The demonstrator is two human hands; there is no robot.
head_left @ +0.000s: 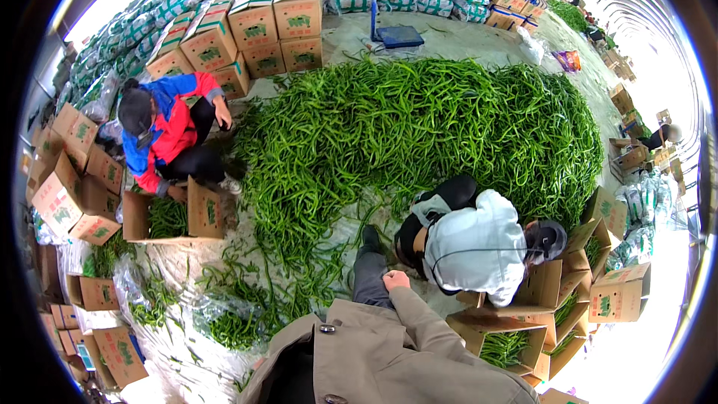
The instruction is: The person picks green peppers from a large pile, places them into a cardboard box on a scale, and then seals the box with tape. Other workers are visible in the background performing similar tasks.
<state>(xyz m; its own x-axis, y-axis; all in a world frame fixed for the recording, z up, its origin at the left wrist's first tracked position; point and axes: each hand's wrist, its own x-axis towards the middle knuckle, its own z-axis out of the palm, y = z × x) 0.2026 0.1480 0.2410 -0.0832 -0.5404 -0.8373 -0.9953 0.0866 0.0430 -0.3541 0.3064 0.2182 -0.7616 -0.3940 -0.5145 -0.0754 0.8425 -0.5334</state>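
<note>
Your right hand (396,279) rests on your leg (369,277), finger closure indeterminable; your left hand is unseen. A forward step could bruise peppers (419,116) near your shoe (370,236).

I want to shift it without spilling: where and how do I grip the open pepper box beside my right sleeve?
The pepper box looks best pinched at the rim of its left wall, from your right sleeve side; other boxes crowd its right. Its open top exposes that edge and leaves peppers loose, so keep level.
</note>
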